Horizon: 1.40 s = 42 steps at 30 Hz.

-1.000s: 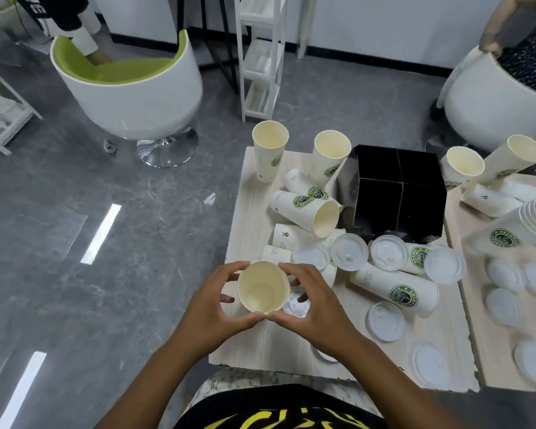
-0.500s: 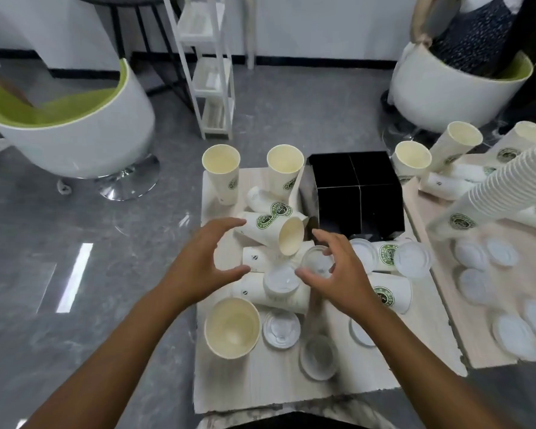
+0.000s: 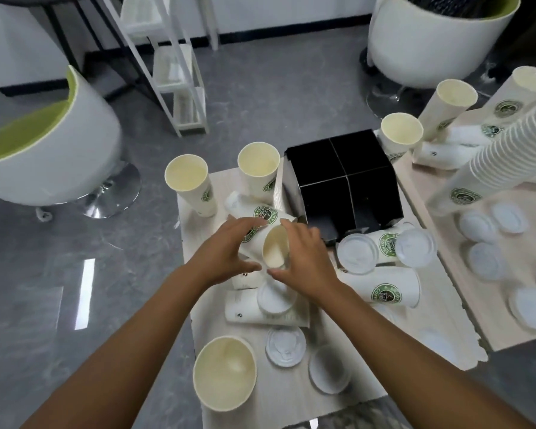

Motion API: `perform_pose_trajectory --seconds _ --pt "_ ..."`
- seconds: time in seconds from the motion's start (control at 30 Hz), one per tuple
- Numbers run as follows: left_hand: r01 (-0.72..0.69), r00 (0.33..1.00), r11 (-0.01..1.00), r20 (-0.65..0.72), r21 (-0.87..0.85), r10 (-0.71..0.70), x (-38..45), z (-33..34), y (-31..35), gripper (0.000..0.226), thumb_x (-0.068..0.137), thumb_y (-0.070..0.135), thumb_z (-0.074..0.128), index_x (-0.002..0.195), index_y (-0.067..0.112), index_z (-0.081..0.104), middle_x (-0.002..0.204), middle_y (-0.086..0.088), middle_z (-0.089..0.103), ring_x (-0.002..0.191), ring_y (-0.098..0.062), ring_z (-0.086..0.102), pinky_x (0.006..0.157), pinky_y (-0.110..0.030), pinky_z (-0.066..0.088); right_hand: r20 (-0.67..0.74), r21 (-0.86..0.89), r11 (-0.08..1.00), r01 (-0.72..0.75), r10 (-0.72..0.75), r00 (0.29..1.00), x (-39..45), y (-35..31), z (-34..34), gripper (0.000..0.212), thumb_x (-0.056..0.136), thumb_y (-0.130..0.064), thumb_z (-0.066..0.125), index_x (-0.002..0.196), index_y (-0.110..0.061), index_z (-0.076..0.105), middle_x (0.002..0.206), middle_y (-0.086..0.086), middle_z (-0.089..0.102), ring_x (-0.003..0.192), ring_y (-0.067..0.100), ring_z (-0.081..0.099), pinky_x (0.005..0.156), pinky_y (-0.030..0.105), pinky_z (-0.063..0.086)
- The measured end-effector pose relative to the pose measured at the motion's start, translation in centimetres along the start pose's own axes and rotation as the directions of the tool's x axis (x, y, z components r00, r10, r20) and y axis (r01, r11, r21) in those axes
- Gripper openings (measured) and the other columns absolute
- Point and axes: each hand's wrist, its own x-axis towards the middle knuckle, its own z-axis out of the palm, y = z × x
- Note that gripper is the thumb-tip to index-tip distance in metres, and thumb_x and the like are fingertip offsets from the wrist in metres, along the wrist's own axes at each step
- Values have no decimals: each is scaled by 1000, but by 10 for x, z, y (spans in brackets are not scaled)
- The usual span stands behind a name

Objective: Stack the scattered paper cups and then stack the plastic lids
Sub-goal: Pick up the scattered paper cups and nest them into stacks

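Fingers (image 3: 254, 222) of both hands curl round tipped paper cup (image 3: 274, 250).

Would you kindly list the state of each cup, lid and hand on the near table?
Left hand: grips the tipped paper cup.
Right hand: grips that cup's rim.
Tipped paper cup: on its side, mouth toward camera.
Near cream paper cup: upright, empty.
Two far paper cups: upright.
White plastic lid: flat, unstacked.

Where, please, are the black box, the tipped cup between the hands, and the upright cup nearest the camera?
black box (image 3: 342, 174), head view, top face.
tipped cup (image 3: 275, 248), head view, inside its mouth.
upright cup (image 3: 225, 371), head view, inner wall.
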Motion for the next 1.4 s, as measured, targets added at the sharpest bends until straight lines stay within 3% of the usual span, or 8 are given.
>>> perform_pose_trajectory --seconds 0.13,0.23,0.4,0.7,0.87,1.0,1.23,1.4 --pt "-7 998 996 -56 -85 3 -8 -17 13 79 71 36 94 138 40 52 136 21 60 125 -7 55 98 -33 49 -97 54 997 64 -58 994 0 -13 -4 98 70 -49 82 153 -22 36 144 -1 44 124 24 36 100 39 35" --pt "35 988 971 -137 -237 -69 -26 -43 31 73 72 29 95 134 37 56 133 26 61 126 2 56 90 -23 52 -131 288 947 140 -106 986 -2 -30 -20 95 69 -39 87 150 -23 40 144 -7 42 130 19 40 105 34 37" --pt "55 954 879 -234 -474 -186 -69 -80 56 74 71 20 95 133 34 57 134 21 63 129 -3 59 86 -28 62 -116 539 819 198 -160 980 -14 -68 -59 93 68 -32 95 144 -35 42 141 -18 43 131 3 48 106 25 46" --pt "-25 908 777 -339 -629 -245 -158 -111 113 78 67 20 94 136 29 58 133 15 67 127 -11 63 86 -32 63 -152 558 742 372 -350 925 -65 -122 -107 85 67 -28 97 139 -31 53 136 -16 54 128 7 53 97 13 46" --pt "-49 872 785 -410 -618 -268 -209 -110 147 67 67 39 88 129 42 63 129 14 69 123 -12 66 80 -32 64 -120 595 690 411 -429 895 -106 -137 -121 87 66 -44 93 141 -27 53 137 -14 55 129 13 56 98 22 52" --pt "-51 856 782 -430 -621 -286 -240 -98 163 65 67 42 87 127 41 63 127 13 70 121 -14 67 76 -36 65 -103 617 663 424 -466 879 -135 -139 -122 84 66 -42 92 140 -30 54 135 -16 56 128 19 57 98 27 54" --pt "-19 847 757 -412 -653 -335 -253 -60 156 61 68 40 87 125 42 65 128 16 69 123 -11 65 77 -32 64 -44 590 713 378 -439 897 -152 -121 -96 83 66 -47 90 139 -33 55 135 -16 55 128 16 57 98 31 55" --pt "103 848 778 -354 -620 -394 -247 -22 124 70 69 44 88 133 35 62 130 22 67 123 -5 63 81 -34 64 58 522 793 314 -400 914 -144 -97 -61 83 68 -42 94 140 -36 52 135 -22 53 128 8 54 99 31 55"
